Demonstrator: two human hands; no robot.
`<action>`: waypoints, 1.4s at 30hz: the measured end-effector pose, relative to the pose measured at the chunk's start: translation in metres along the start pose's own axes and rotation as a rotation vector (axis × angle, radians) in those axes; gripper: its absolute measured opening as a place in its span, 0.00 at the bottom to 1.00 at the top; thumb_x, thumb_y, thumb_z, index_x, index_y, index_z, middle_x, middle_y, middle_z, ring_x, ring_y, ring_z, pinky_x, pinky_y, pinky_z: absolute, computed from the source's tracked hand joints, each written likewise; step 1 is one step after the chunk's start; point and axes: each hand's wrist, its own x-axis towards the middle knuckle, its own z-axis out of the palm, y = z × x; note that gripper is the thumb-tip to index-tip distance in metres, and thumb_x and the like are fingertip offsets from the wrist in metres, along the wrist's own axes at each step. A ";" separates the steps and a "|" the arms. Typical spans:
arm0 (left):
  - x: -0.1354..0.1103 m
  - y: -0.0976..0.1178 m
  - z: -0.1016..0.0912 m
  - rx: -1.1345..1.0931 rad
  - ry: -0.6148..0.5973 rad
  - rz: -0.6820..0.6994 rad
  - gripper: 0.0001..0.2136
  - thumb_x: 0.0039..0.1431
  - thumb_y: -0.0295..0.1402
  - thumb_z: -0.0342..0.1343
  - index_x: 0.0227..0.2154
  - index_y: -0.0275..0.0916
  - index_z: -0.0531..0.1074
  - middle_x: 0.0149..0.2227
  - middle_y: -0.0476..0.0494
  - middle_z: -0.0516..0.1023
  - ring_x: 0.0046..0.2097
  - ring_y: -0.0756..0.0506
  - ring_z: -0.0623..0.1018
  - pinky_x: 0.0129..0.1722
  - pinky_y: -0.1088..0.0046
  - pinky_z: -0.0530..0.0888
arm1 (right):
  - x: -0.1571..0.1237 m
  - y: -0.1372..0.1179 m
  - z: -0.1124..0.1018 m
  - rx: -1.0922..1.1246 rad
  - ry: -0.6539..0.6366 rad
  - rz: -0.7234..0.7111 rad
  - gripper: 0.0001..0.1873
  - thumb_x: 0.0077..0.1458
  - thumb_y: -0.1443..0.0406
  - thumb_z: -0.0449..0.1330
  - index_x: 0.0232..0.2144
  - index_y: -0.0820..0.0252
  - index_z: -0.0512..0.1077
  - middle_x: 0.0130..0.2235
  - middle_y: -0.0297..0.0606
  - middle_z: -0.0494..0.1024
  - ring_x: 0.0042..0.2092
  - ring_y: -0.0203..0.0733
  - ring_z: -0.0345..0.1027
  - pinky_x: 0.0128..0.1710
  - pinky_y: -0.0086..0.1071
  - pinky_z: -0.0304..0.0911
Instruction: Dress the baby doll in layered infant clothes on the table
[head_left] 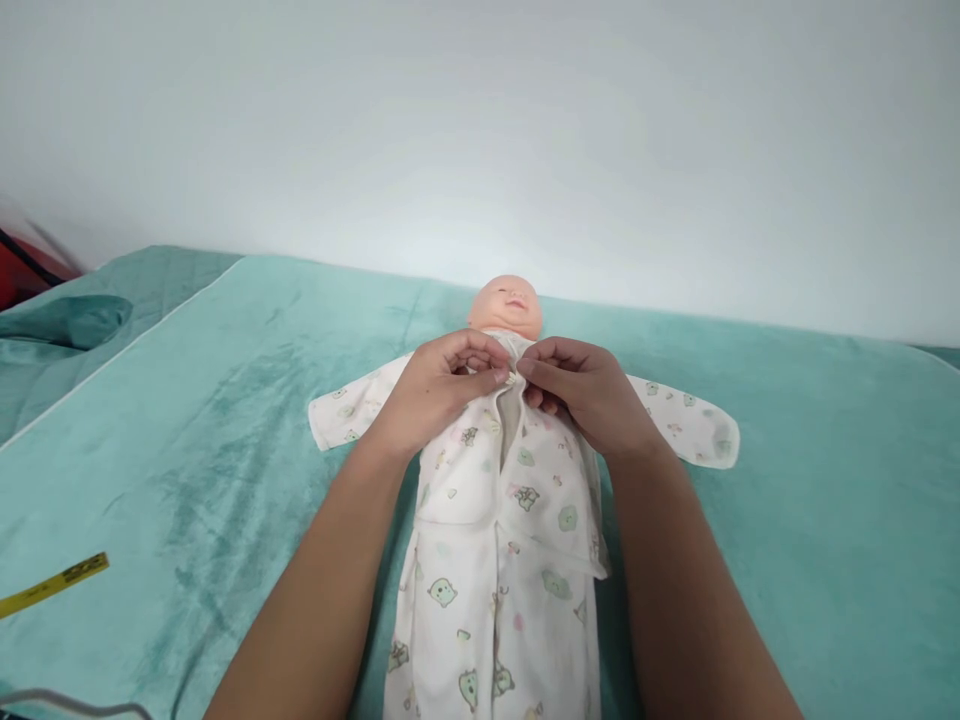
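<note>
A baby doll (506,305) lies on its back, dressed in a white printed baby jacket (559,500) whose sleeves spread out to both sides. My left hand (454,375) pinches one front edge of the jacket just below the doll's chin. On the other front edge, at the same height, the fingers of my right hand (574,385) are closed. Between the two hands the front parts in a narrow gap. Matching printed trousers (442,640) cover the doll's lower body. What exactly lies between my fingertips is too small to make out.
Beneath the doll spreads a teal plush blanket (825,560), backed by a pale wall (480,130). A yellow strip (56,583) and a grey cable (75,703) are at the lower left. Something red (34,262) shows at the far left edge.
</note>
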 end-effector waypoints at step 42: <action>0.000 -0.004 0.007 -0.140 0.110 0.024 0.09 0.49 0.26 0.62 0.35 0.41 0.72 0.32 0.52 0.72 0.31 0.53 0.72 0.33 0.75 0.69 | -0.002 0.000 0.003 -0.146 -0.028 -0.088 0.08 0.54 0.61 0.64 0.37 0.54 0.72 0.27 0.26 0.66 0.23 0.29 0.57 0.22 0.27 0.52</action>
